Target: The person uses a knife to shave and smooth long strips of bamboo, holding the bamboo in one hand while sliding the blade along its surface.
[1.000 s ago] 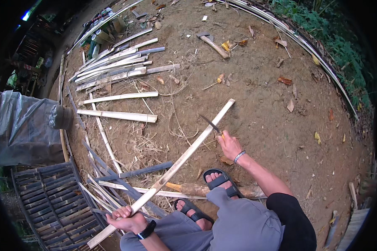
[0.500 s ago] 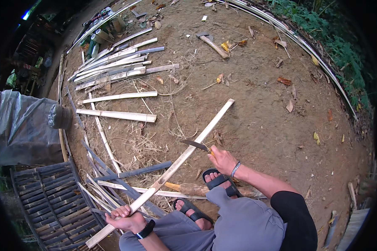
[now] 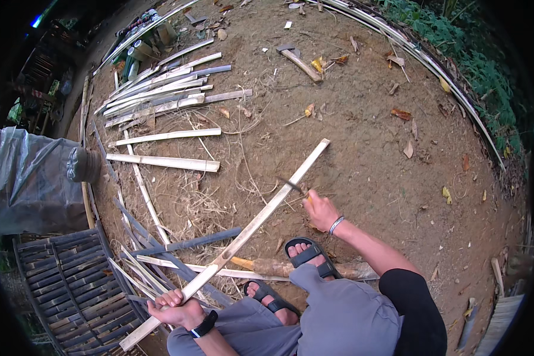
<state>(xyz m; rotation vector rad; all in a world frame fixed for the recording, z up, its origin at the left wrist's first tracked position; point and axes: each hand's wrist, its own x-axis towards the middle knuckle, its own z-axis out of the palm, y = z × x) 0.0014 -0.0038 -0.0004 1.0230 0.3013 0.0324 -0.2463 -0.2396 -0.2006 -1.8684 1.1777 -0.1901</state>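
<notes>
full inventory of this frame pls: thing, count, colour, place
long bamboo slat: 1, pale tan, runs diagonally from lower left to centre, held at its near end
knife: 1, dark blade, at the slat's right edge, in the right hand
loose bamboo strips: many, pale and grey, piled upper left
two separate slats: 2, pale, on the dirt left of centre
hatchet: 1, wooden handle, top centre
log: 1, brown, under the sandalled feet
woven bamboo panel: 1, dark grey, lower left
plastic sheet: 1, grey, left edge
dry leaves: several, brown and yellow, scattered right
sandals: 2, black, bottom centre
left hand: grip on the slat's near end, black wristband
right hand: grip on the knife, bracelet
</notes>
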